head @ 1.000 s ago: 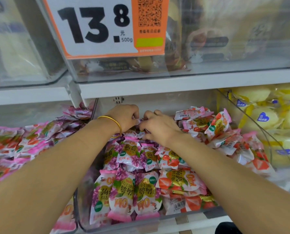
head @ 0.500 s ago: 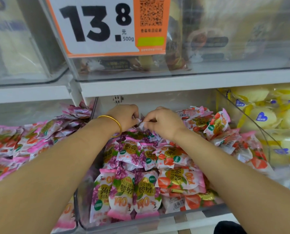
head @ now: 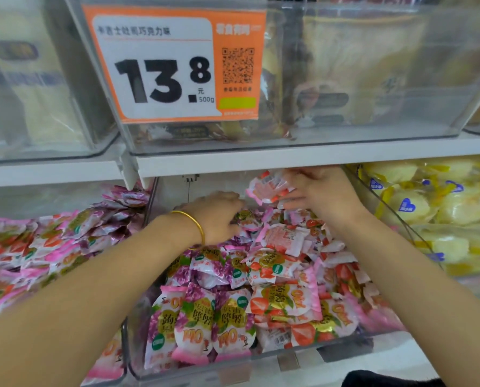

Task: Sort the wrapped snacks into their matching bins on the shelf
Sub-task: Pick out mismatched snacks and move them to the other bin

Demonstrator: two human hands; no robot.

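Evidently a sorting step was in hand inside the clear bin [head: 131,353], where two flavours were heaped together. A strawberry pack [head: 266,188] was held lifted off the heap by the right hand [head: 325,196], apparently pinched between blurred fingers and thumb, just under the shelf board [head: 289,160]. The left hand [head: 216,216], a gold bangle [head: 194,222] at its wrist, was sunk knuckles-up among grape packs [head: 205,317] just beside and below the right hand. Its fingertips were hidden, so a grasp could not be told. Below the right hand more strawberry packs [head: 286,300] were piled. Next, it was judged, the lifted pack would have to be carried to its own kind without neighbours being dragged along.
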